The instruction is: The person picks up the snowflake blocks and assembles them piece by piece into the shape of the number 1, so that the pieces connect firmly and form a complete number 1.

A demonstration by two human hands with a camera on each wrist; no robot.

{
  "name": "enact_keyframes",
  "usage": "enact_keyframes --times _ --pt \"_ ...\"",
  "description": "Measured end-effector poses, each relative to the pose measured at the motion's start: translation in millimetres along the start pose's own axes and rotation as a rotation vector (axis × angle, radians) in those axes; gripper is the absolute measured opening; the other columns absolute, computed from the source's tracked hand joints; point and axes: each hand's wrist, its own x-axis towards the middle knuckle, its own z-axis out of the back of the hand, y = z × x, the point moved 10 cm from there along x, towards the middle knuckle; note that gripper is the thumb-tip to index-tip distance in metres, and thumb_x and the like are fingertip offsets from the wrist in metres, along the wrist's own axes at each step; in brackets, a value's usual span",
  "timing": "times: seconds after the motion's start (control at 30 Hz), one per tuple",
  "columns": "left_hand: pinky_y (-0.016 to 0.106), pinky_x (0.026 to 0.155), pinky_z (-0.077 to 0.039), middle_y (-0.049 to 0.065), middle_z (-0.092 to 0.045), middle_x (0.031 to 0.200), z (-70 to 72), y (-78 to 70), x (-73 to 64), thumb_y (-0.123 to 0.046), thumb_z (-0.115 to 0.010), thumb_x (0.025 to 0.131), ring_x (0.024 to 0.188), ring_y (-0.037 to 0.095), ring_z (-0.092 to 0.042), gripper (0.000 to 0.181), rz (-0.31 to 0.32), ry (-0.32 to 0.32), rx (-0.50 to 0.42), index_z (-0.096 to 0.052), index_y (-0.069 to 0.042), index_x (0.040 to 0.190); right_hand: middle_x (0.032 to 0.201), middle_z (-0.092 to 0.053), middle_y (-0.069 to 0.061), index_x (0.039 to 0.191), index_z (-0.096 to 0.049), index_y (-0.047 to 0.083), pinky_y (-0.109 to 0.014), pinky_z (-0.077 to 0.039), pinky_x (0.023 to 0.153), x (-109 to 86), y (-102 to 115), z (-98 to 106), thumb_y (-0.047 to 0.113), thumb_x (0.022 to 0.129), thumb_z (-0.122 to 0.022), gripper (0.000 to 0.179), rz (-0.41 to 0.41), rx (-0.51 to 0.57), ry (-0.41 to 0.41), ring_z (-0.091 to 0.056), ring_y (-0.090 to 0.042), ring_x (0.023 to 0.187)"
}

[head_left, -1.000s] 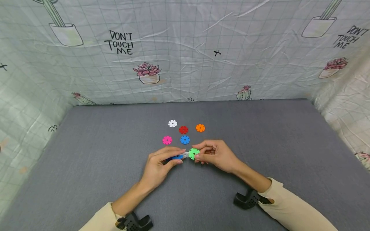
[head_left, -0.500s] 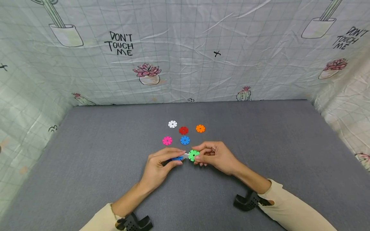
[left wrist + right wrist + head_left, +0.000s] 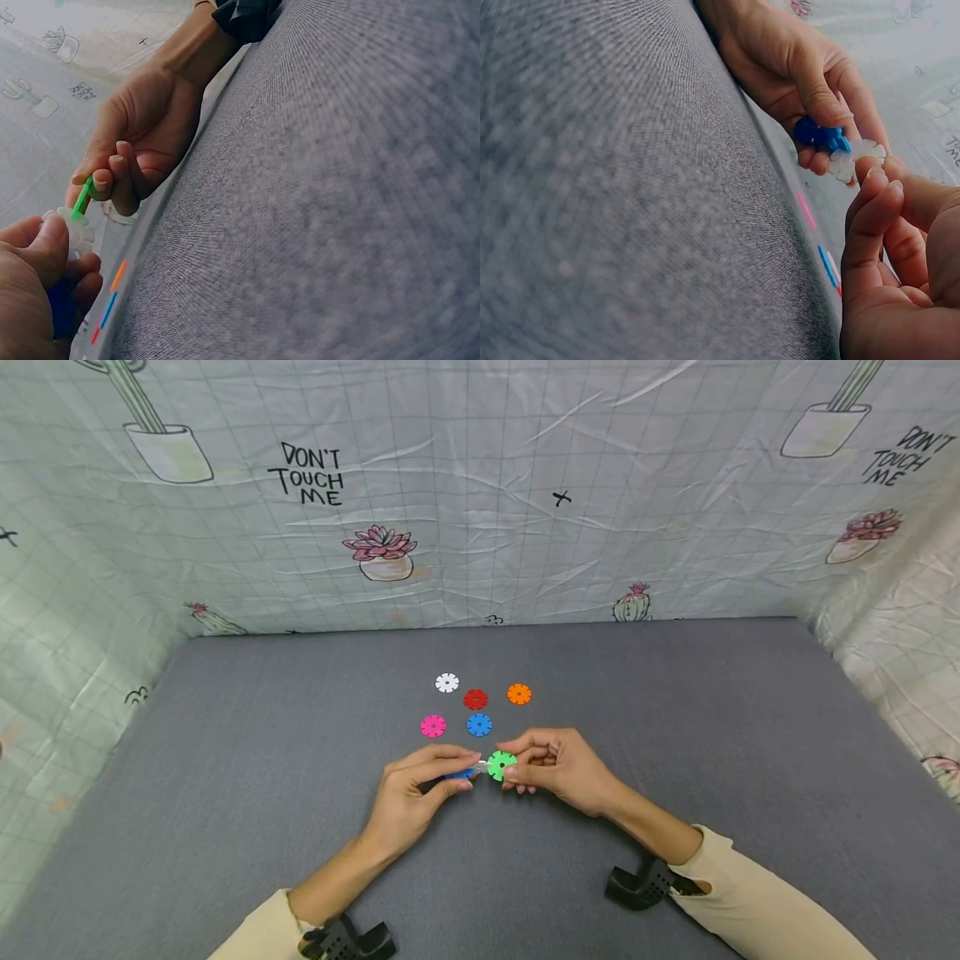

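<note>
My left hand (image 3: 408, 789) pinches a small chain of notched plastic discs between thumb and fingers. In it a blue disc (image 3: 821, 135) joins a white disc (image 3: 855, 159), set at an angle to each other. From the other side, my right hand (image 3: 555, 768) grips a green notched disc (image 3: 501, 766) between thumb and forefinger. Seen edge-on in the left wrist view, the green disc (image 3: 82, 196) meets the rim of the white disc (image 3: 81, 236); how deep it sits in the notch I cannot tell. Right-hand fingers hide the green disc in the right wrist view.
Loose discs lie flat just beyond the hands: white (image 3: 447, 682), red (image 3: 476, 699), orange (image 3: 519, 693), pink (image 3: 432, 726) and blue (image 3: 479, 724). Grey cloth (image 3: 675, 718) covers the table, and a printed curtain (image 3: 480, 527) closes off the back and sides.
Both hands have sunk very slightly toward me in the head view, still holding the same discs together. The loose discs stay where they were.
</note>
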Motion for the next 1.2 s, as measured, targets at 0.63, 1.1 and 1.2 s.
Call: enact_keyframes --times 0.63,1.1,1.2 --pt "0.024 0.080 -0.051 0.010 -0.067 0.103 -4.0 -4.9 -1.6 0.013 -0.075 0.072 0.094 0.022 -0.064 0.035 -0.049 0.036 0.003 -0.072 0.002 0.104 0.085 -0.069 -0.020 0.117 -0.059 -0.012 -0.031 -0.054 0.060 -0.4 -0.8 -4.3 -0.002 0.089 -0.065 0.030 0.004 -0.046 0.035 -0.067 -0.025 0.073" --pt "0.026 0.085 -0.048 0.005 -0.066 0.101 -2.7 -2.7 0.7 0.004 -0.076 0.078 0.095 0.019 -0.062 0.026 0.003 0.018 0.082 -0.067 -0.007 0.100 0.089 -0.069 -0.013 0.116 -0.067 0.000 -0.027 -0.054 0.065 -2.2 1.3 -3.0 0.009 0.084 -0.074 0.034 -0.097 -0.150 -0.109 -0.064 -0.018 0.074" --pt "0.025 0.083 -0.048 0.004 -0.066 0.099 -3.5 -1.0 0.3 0.000 -0.079 0.077 0.093 0.017 -0.062 0.025 0.021 0.032 0.071 -0.064 -0.008 0.096 0.089 -0.069 -0.013 0.117 -0.065 -0.001 -0.027 -0.054 0.065 -3.5 0.6 -7.9 0.009 0.084 -0.074 0.036 -0.116 -0.111 -0.106 -0.063 -0.017 0.073"
